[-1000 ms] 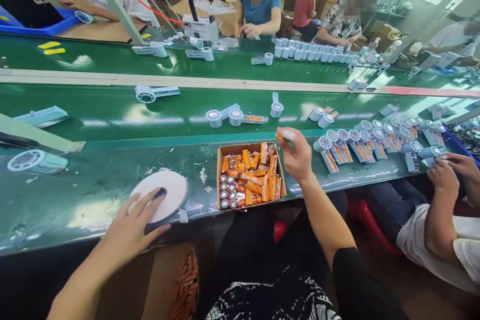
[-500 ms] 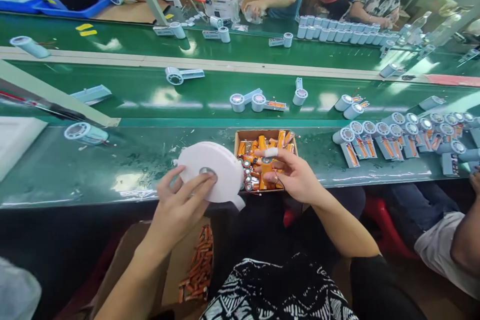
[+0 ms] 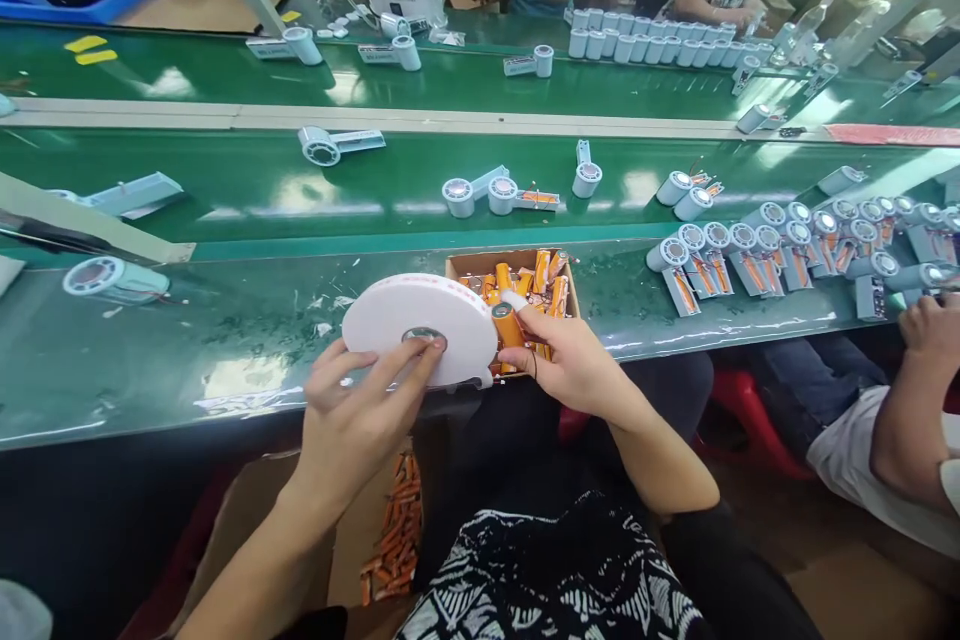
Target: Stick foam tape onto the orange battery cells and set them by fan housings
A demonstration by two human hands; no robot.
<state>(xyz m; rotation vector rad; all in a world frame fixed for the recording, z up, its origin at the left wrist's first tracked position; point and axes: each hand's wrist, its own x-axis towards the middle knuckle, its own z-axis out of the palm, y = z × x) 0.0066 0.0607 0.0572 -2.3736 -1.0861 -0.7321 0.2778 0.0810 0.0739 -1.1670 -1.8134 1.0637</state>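
My left hand point(image 3: 367, 400) grips a large roll of white tape point(image 3: 397, 305) by its centre hole, fingers curled into the core. Between the thumb and fingers of my right hand point(image 3: 562, 355) is an orange battery point(image 3: 508, 325), close to the roll's right edge. One finger of that hand wears a white wrap. Behind the battery, a small cardboard box point(image 3: 576, 292) full of orange batteries with thin wires sits at the bench edge, partly hidden by the roll and my hand.
Many pale-blue fan housings point(image 3: 716, 240) with orange batteries crowd the bench at right. More lie on the green conveyor point(image 3: 405, 190). A carton of orange batteries point(image 3: 394, 530) stands below by my lap. A co-worker's arm point(image 3: 926, 370) is at right; other people work across the line.
My right hand has closed on an orange battery and lifted it out of the box toward the tape roll. The roll has tilted flatter, and the whole view has shifted slightly.
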